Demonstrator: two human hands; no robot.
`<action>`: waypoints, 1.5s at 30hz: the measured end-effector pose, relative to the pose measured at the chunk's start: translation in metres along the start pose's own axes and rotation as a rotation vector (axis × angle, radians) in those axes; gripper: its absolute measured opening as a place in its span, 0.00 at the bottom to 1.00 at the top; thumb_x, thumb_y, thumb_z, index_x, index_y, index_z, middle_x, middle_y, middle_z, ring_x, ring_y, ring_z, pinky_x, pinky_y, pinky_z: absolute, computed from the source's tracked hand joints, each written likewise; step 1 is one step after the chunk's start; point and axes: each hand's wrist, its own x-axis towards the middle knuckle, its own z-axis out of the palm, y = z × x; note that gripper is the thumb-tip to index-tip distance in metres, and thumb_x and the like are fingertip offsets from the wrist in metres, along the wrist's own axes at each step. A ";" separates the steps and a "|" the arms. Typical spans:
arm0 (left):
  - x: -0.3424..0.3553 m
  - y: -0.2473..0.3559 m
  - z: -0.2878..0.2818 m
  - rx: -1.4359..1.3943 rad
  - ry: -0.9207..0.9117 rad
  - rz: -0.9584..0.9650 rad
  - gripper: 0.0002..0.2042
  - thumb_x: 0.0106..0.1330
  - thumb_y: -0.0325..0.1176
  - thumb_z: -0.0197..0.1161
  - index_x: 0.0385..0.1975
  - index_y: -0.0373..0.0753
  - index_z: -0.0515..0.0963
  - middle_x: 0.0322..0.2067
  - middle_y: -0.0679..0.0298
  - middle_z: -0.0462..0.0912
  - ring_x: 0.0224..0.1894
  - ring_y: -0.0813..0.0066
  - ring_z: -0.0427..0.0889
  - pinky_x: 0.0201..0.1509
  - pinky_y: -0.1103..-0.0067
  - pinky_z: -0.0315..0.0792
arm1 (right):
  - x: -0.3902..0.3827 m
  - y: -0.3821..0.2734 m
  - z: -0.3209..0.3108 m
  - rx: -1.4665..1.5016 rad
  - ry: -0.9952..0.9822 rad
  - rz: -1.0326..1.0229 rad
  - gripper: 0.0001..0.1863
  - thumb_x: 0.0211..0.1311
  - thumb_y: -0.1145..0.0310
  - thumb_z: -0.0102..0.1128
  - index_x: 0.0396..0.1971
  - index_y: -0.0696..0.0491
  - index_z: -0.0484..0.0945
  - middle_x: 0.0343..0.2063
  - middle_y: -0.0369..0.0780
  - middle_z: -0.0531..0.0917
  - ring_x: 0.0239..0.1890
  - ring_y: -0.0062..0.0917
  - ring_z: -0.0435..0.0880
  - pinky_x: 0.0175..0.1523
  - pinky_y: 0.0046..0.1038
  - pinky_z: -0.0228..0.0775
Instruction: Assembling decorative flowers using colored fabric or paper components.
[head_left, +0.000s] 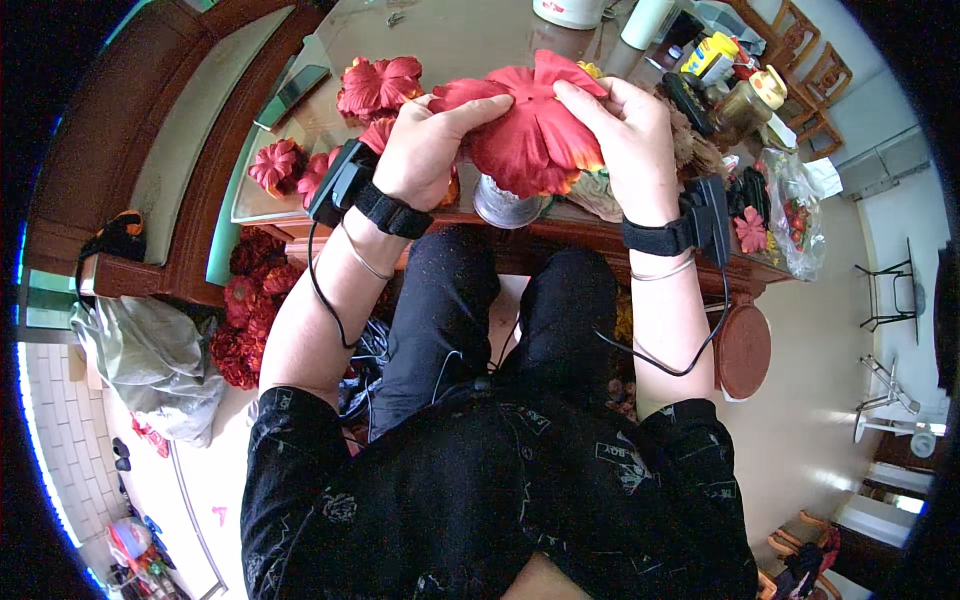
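Observation:
Between my two hands is a red fabric flower piece (pixel 530 130) with broad petals and yellowish edges, held above the near side of the table. My left hand (pixel 425 140) pinches its left part, thumb on top near the middle. From the other side my right hand (pixel 635 135) grips it the same way, thumb close to the centre. The fingers beneath the petals are hidden. Below the flower piece, a silvery round container (pixel 507 203) shows partly. Left of my left hand lie stacked red petal pieces (pixel 378 88) and a smaller red flower (pixel 276 167).
A phone (pixel 292 97) lies at the table's left. To the right stand a yellow container (pixel 710 57), a jar (pixel 745 105) and a clear plastic bag (pixel 797 215). Finished-looking dark red flowers (pixel 245 310) are heaped below the left edge. A round stool (pixel 744 350) is at right.

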 end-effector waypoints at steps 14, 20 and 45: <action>-0.002 -0.001 0.002 -0.024 0.005 0.016 0.08 0.58 0.24 0.65 0.37 0.30 0.80 0.36 0.58 0.84 0.36 0.73 0.84 0.43 0.79 0.77 | 0.003 0.005 0.003 0.064 -0.168 0.092 0.17 0.55 0.62 0.67 0.35 0.63 0.82 0.27 0.36 0.84 0.29 0.13 0.78 0.35 0.18 0.69; -0.001 -0.003 0.001 -0.040 0.002 0.018 0.08 0.57 0.24 0.66 0.36 0.30 0.81 0.35 0.58 0.84 0.36 0.73 0.84 0.43 0.78 0.77 | 0.003 0.004 0.006 0.058 -0.139 0.105 0.15 0.54 0.65 0.67 0.34 0.63 0.82 0.27 0.36 0.84 0.28 0.14 0.79 0.34 0.18 0.69; 0.000 -0.002 0.003 -0.087 0.014 0.024 0.08 0.59 0.24 0.64 0.37 0.32 0.80 0.36 0.58 0.84 0.36 0.72 0.84 0.43 0.78 0.78 | 0.006 0.019 0.009 0.061 -0.079 0.034 0.13 0.57 0.63 0.64 0.25 0.60 0.82 0.16 0.27 0.74 0.19 0.08 0.67 0.23 0.17 0.56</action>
